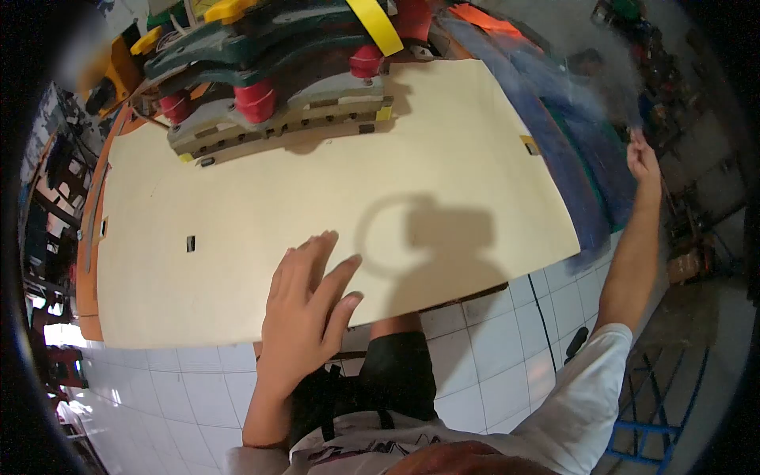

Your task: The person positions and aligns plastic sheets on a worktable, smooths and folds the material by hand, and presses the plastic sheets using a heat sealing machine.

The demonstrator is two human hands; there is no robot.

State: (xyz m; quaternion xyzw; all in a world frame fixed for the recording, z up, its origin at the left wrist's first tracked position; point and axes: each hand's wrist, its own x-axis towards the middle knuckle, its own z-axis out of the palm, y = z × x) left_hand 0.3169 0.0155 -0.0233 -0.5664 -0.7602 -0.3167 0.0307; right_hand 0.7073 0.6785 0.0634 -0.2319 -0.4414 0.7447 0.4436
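Over the cream sheet (237, 198), left hand (302, 309)

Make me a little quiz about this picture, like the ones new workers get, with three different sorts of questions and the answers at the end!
1. Pick one: what colour is the big sheet?
A) blue
B) cream
C) red

2. Look at the left hand. True or false: it is balled into a fist.

3. Fill in the missing word: the ____ hand is stretched out past the sheet's edge.

Key:
1. B, cream.
2. False; its fingers are open.
3. Right; the right hand is out to the side.
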